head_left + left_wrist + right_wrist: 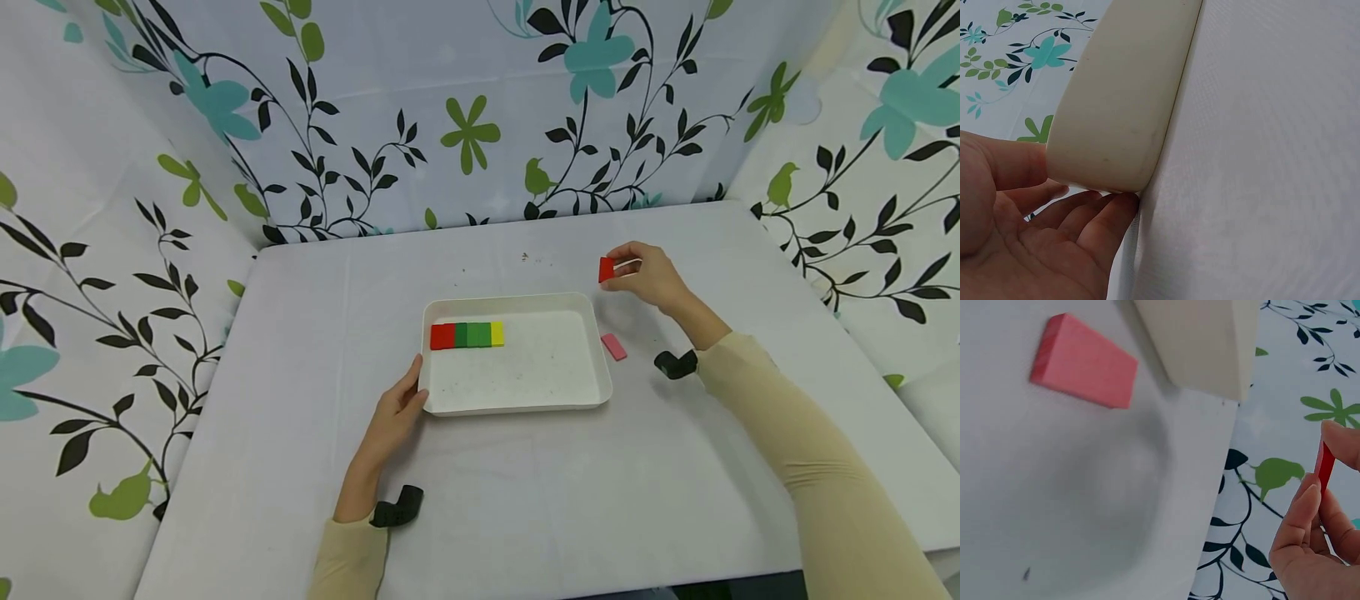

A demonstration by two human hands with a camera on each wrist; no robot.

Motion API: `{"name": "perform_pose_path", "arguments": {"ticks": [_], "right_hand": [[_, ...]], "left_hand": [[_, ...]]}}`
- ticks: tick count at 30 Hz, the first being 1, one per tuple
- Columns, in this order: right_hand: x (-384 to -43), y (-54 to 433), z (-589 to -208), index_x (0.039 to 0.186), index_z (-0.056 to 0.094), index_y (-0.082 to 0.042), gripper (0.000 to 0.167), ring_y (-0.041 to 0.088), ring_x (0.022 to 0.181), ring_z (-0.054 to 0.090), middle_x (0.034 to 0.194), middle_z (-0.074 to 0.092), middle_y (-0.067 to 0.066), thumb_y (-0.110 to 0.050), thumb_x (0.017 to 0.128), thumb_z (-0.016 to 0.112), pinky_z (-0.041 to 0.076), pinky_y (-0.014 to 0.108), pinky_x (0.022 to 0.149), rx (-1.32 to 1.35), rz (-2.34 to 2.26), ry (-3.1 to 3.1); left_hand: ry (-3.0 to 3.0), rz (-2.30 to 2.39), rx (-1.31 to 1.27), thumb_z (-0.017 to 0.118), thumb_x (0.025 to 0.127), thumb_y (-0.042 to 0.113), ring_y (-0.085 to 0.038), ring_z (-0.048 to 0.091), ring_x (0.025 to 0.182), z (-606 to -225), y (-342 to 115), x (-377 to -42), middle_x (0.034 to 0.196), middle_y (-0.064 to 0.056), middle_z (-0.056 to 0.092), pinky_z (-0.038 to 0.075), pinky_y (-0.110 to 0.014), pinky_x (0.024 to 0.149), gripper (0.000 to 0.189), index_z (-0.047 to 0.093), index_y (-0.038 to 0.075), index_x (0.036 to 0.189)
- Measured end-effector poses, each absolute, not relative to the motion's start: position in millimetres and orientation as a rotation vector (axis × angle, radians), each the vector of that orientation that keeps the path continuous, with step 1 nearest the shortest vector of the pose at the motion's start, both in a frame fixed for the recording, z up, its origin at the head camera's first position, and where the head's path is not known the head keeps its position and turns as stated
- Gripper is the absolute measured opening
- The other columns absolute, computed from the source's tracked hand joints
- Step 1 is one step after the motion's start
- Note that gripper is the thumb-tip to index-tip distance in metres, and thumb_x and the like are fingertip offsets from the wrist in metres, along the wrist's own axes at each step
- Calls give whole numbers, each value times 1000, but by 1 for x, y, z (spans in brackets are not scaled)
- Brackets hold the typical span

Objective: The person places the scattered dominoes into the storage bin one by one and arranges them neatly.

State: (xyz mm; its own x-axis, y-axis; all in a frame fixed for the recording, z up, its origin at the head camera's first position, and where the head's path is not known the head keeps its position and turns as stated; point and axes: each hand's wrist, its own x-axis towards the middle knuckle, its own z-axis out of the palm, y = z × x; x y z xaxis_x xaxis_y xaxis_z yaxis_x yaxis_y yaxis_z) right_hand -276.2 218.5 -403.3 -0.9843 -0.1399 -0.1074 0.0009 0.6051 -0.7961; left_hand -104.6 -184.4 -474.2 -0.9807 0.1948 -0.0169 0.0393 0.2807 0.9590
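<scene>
A shallow white tray (pixel 525 410) lies on the table, with a row of red (pixel 442 336), green (pixel 473 335) and yellow blocks (pixel 497 333) in its upper left. My left hand (pixel 393 417) holds the tray's near left corner; in the left wrist view the thumb and fingers (pixel 1094 231) bracket that corner. Beyond the tray's far right corner, my right hand (pixel 647 275) pinches a flat red block (pixel 606 269) between thumb and fingertips. The right wrist view shows this red block (pixel 1324 464) nearly edge-on. A pink block (pixel 613 347) lies on the table beside the tray's right wall.
White cloth covers the table (pixel 480 500). Small dark crumbs (pixel 525 257) dot the cloth behind the tray, and specks lie inside it. Leaf-patterned curtains (pixel 468 133) stand along the back and both sides. Each wrist wears a black strap (pixel 676 364).
</scene>
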Motion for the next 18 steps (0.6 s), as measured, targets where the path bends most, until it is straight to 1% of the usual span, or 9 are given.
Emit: {"name": "perform_pose_path", "arguments": {"ticks": [6,10,14,18], "right_hand": [[-271,201,-385,133,51,-4,52,29,110,57,128,57,18,-16,88,74,53,20,82,-176,-1422,2655],[-267,186,-377,132,52,-2,51,27,109,57,127,57,19,-12,87,74,51,13,77,-229,-1467,2617],[-263,168,-378,129,54,-1,50,28,106,58,124,59,20,-9,85,76,52,13,75,-285,-1447,2595],[-260,149,-383,127,55,0,51,29,105,61,123,60,20,-9,83,78,57,22,81,-345,-1384,2588]], "left_hand": [[2402,1797,221,45,102,3,-32,19,149,-475,-185,-106,162,-16,16,23,-39,117,58,19,-2,154],[2399,1800,218,45,102,3,-31,19,149,-475,-186,-106,162,-15,16,23,-38,117,58,18,-2,154],[2399,1804,209,46,102,3,-31,20,149,-475,-186,-106,162,-15,16,24,-37,116,59,18,-2,154],[2401,1805,203,47,102,3,-32,20,149,-475,-185,-106,162,-16,16,24,-38,116,59,19,-3,154]]}}
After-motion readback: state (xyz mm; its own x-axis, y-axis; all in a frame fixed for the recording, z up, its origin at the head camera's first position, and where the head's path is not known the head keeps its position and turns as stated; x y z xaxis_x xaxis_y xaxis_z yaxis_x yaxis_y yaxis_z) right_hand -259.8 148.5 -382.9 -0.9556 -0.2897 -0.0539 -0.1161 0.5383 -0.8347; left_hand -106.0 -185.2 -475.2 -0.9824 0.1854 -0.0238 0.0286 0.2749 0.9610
